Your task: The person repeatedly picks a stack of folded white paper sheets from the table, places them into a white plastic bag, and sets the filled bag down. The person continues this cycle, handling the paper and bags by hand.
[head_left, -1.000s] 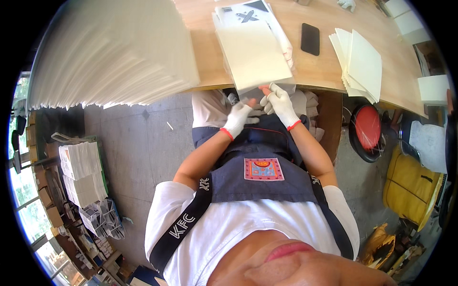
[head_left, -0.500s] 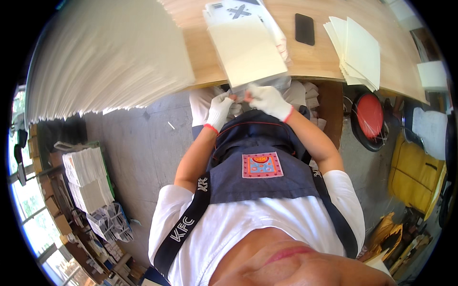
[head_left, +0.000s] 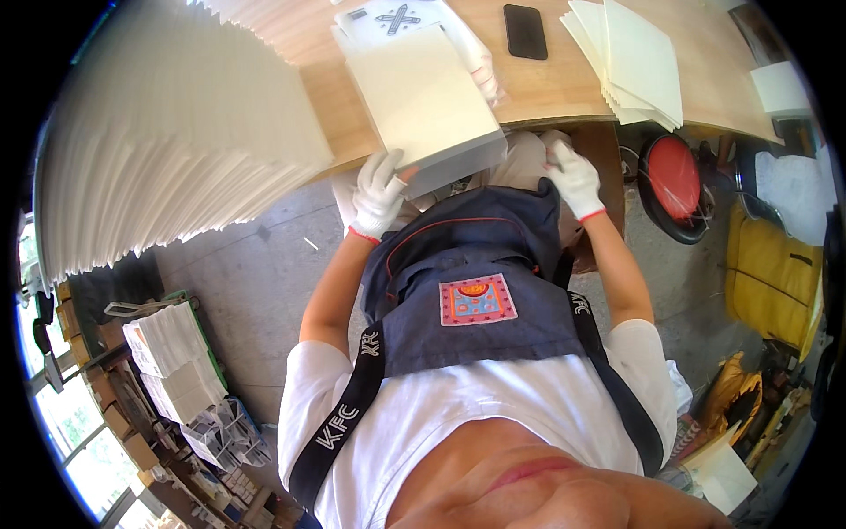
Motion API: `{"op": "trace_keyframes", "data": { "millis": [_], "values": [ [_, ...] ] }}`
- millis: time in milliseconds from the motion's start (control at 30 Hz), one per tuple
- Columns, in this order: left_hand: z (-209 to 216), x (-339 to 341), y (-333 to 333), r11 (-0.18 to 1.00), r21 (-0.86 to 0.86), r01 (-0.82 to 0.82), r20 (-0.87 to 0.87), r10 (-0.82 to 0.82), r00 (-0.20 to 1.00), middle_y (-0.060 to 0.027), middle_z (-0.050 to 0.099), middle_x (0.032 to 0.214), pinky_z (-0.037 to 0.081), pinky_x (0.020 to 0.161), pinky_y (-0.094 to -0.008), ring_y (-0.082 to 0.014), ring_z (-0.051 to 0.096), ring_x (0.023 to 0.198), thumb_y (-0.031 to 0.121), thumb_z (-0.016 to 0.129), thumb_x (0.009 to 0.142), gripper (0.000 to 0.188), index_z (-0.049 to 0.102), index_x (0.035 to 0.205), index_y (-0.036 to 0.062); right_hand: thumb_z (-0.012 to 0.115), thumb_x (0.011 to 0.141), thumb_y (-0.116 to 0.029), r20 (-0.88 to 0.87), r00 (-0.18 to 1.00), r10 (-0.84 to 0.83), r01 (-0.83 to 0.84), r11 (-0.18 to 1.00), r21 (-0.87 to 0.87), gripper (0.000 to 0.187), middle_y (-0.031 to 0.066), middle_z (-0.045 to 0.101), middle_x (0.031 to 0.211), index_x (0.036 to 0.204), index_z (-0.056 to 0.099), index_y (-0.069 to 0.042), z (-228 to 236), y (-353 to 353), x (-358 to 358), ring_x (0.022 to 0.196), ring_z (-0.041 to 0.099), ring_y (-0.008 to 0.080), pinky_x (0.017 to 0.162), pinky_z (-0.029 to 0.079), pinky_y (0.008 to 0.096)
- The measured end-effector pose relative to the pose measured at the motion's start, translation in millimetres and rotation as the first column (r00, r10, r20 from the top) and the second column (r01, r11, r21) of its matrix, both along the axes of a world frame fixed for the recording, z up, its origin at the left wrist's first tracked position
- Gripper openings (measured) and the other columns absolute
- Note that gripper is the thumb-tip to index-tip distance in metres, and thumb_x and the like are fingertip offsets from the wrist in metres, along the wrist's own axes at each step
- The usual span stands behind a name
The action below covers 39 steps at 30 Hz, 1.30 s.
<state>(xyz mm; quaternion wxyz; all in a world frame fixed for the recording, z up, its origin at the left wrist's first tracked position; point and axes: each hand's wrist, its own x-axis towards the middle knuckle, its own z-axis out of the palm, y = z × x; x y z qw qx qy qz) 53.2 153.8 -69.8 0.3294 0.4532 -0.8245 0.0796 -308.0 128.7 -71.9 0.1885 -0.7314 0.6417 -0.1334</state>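
Observation:
A cream paper stack [head_left: 427, 97] lies at the table's near edge, inside a clear plastic bag [head_left: 458, 166] whose loose end hangs over the edge toward my lap. My left hand [head_left: 379, 196], in a white knitted glove with bare fingertips showing, grips the bag at the stack's near left corner, thumb on the plastic. Apart from the bag, my right hand [head_left: 575, 179] is in a matching glove over my right thigh, its fingers slightly bent and apart with nothing visible in them. Behind the stack lies a white printed packet [head_left: 401, 19] with a crossed-pencils drawing.
A large pile of white sheets [head_left: 176, 115] fills the table's left side. A dark phone [head_left: 525, 32] and fanned cream sheets [head_left: 639, 66] lie on the right. Beside the table stands a red round stool [head_left: 674, 183]; bundled paper stacks [head_left: 176, 357] are at lower left.
My hands have separated: the right has moved right, away from the bag, while the left has shifted to the stack's left corner. The whole view has shifted slightly, moving the table up and left.

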Motion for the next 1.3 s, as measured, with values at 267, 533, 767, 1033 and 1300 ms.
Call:
{"op": "trace_keyframes", "data": {
  "millis": [267,533,767,1033,1300],
  "values": [
    [-1.4,13.5,1.8,0.985,0.168,0.036,-0.207,0.0,0.978,-0.0078,0.06,0.078,0.046,0.062,-0.0348,-0.0278,0.057,0.074,0.004,0.069,0.064,0.02,0.05,0.071,0.0071,0.064,0.069,-0.007,0.314,0.866,0.389,-0.27,0.893,-0.359,0.014,0.0068,0.059,0.083,0.083,0.063,-0.008,6.0,-40.1,76.4,0.08,0.058,0.0235,0.071,0.046,0.0331],
    [-60.5,-5.8,5.4,0.787,0.608,0.1,-0.794,0.605,0.061,0.0007,0.048,0.071,0.038,0.057,-0.022,-0.0081,0.042,0.062,0.008,0.06,0.082,0.014,0.046,0.078,0.007,0.061,0.079,-0.009,0.828,0.292,-0.478,0.348,0.86,0.373,0.008,-0.0018,0.054,0.064,0.082,0.053,-0.007,-32.6,-27.2,119.6,0.052,0.047,0.0051,0.045,0.039,0.0217],
    [21.6,-18.4,11.7,0.611,0.733,0.298,-0.675,0.707,0.21,0.0017,0.051,0.07,0.042,0.056,-0.0205,-0.0055,0.046,0.062,0.018,0.056,0.087,0.018,0.055,0.097,0.0033,0.052,0.089,-0.034,0.773,0.381,-0.508,0.074,0.85,0.522,0.029,-0.0017,0.055,0.07,0.095,0.057,-0.006,-46.0,-29.6,86.9,0.054,0.048,0.0061,0.049,0.037,0.0194],
    [242.9,6.2,33.0,0.891,0.434,-0.134,-0.382,0.316,0.868,-0.0092,0.059,0.074,0.045,0.054,-0.0242,-0.0139,0.057,0.058,0.014,0.066,0.076,0.02,0.058,0.09,0.0022,0.054,0.09,-0.024,0.922,-0.191,-0.336,-0.372,0.894,0.249,0.018,-0.0025,0.054,0.071,0.097,0.053,-0.007,67.9,-41.4,131.7,0.053,0.05,0.0072,0.043,0.037,0.0221],
    [396.9,127.8,61.6,0.85,-0.303,-0.432,-0.492,0.249,0.834,-0.0061,0.061,0.089,0.044,0.066,-0.0221,-0.0121,0.057,0.076,0.02,0.052,0.084,0.031,0.058,0.104,-0.0023,0.054,0.088,-0.028,0.925,0.025,0.379,-0.517,0.797,-0.312,0.021,-0.0014,0.052,0.065,0.087,0.054,-0.007,333.9,-87.0,250.3,0.046,0.045,0.0076,0.04,0.034,0.023]
  ]
}}
